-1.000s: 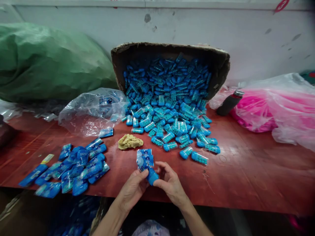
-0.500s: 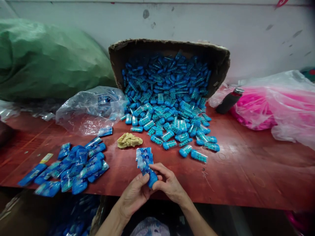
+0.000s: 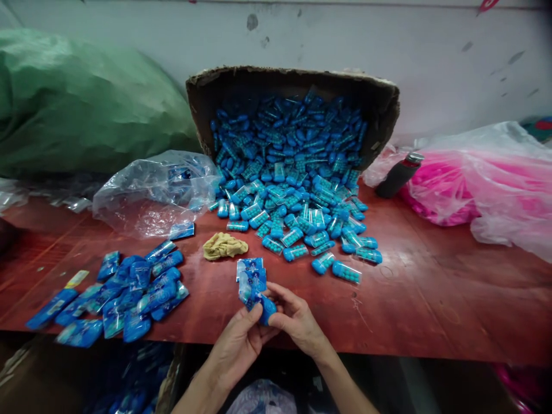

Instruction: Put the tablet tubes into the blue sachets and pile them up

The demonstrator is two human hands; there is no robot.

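Note:
Near the table's front edge, a blue printed packet (image 3: pixel 265 311) is pinched between my two hands. The thumb of my left hand (image 3: pixel 241 336) lies on its left side, while my right hand (image 3: pixel 297 319) grips its right side with fingers closed. Just beyond it, a small stack of flat blue printed cards (image 3: pixel 250 271) lies on the red table. A crumpled yellow cloth (image 3: pixel 225 246) rests behind the cards. To the left is a pile of blue printed packets (image 3: pixel 138 290). Clear packs of turquoise balls with blue ends (image 3: pixel 293 198) spill forward from a tipped cardboard box (image 3: pixel 293 77).
A clear plastic bag (image 3: pixel 150 195) and a large green sack (image 3: pixel 86 109) sit at the left. On the right are a dark bottle (image 3: pixel 399 175) and pink material in clear plastic (image 3: pixel 448 187). Below the front edge, an open box holds blue packets (image 3: pixel 129 379).
The held packet has tilted slightly, and my right hand has shifted a little around it. The whole view has moved slightly, with the scene sliding left.

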